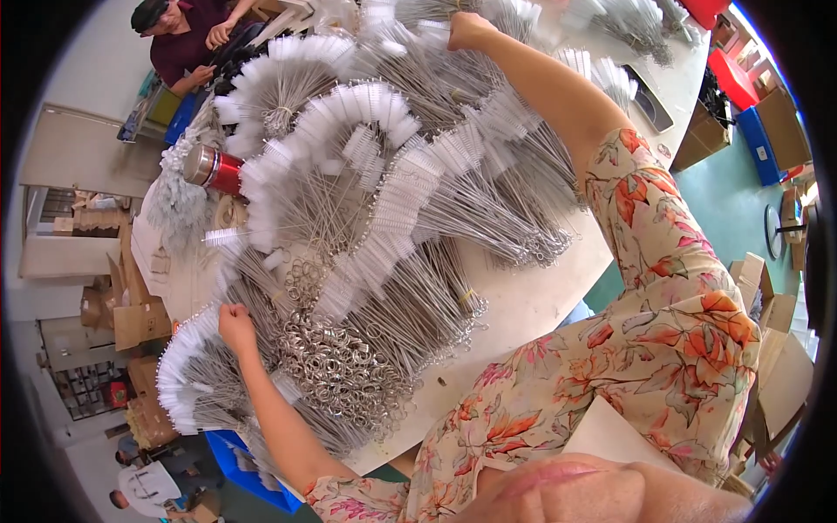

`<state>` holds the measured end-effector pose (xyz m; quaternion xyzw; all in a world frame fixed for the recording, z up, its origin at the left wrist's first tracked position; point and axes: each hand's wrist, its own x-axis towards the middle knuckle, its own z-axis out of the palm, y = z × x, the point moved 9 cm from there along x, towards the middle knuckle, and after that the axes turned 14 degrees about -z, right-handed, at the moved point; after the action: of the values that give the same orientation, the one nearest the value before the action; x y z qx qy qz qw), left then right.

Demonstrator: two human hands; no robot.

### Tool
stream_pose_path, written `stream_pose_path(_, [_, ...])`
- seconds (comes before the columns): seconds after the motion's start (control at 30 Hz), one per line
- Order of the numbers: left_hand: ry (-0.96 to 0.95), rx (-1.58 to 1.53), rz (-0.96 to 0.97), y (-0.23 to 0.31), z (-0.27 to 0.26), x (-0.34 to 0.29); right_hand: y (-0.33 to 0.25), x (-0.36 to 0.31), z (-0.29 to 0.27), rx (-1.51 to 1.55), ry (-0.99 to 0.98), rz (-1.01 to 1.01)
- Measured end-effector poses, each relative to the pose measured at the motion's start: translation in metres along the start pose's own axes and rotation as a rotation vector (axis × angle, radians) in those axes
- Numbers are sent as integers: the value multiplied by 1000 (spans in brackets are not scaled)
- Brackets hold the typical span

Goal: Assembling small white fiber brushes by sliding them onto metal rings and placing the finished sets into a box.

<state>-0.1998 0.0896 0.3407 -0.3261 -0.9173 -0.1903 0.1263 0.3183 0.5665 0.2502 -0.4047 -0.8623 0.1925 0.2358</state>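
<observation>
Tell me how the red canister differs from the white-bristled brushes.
The canister is red with a silvery end; the brushes have white bristles on grey wire stems. The canister is one thick cylinder; the brushes are slim and heaped in bundles. Both are on the table.

Green floor (pixel 731 209), pale wall (pixel 87 80), white table (pixel 523 296), even, bright light

White-bristled brushes (pixel 408 190) crowd a pale table (pixel 540 301)
Left hand (pixel 235 329) left of centre, right hand (pixel 470 31) at top centre, red canister (pixel 228 173) at upper left.
</observation>
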Motion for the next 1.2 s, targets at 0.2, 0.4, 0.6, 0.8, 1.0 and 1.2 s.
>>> stream_pose_path(0.2, [387, -455, 84, 35, -83, -12, -62, -36, -83, -172, 1045, -109])
stream_pose_path(0.4, [-116, -1102, -87, 37, -83, -24, -166, -29, -76, -273, 741, -465])
stream_pose_path(0.6, [-211, -1191, -272, 22, -92, -96, -181, -21, 3, -293, 157, -113])
stream_pose_path(0.8, [-418, -1246, -292, -18, -75, -170, -148, -9, 11, -69, 90, 74])
stream_pose_path(1.0, [-510, -1338, -377, -22, -48, -218, -212, -44, -56, -330, 426, -141])
stream_pose_path(1.2, [-448, -1225, -12, 83, -78, -246, -349, -132, -70, 264, 676, -758])
